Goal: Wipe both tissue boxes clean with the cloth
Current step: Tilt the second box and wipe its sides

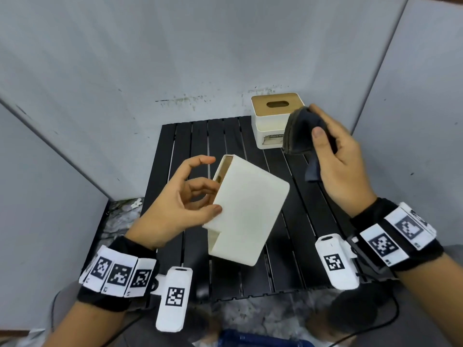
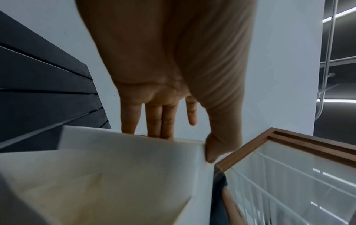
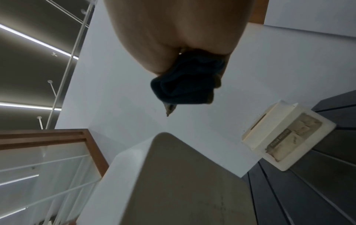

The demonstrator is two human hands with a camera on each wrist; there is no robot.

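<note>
My left hand (image 1: 209, 197) holds a cream tissue box (image 1: 248, 211) tilted in the air over the black slatted table (image 1: 190, 146), thumb on the near face and fingers behind its left edge. In the left wrist view the fingers (image 2: 154, 121) reach behind the box (image 2: 115, 175). My right hand (image 1: 325, 136) grips a bunched dark cloth (image 1: 299, 131), raised up and to the right of the held box, apart from it. The cloth (image 3: 186, 85) hangs above that box (image 3: 173, 182). A second white box with a wooden slotted lid (image 1: 275, 116) stands at the table's back right, with a torn label on its front (image 3: 285, 137).
Grey wall panels (image 1: 125, 71) close in the table at the back and on both sides. The table's front edge (image 1: 250, 295) lies near my wrists. A wood-framed translucent panel (image 2: 289, 144) shows in both wrist views. A dark cable (image 1: 390, 319) runs at the lower right.
</note>
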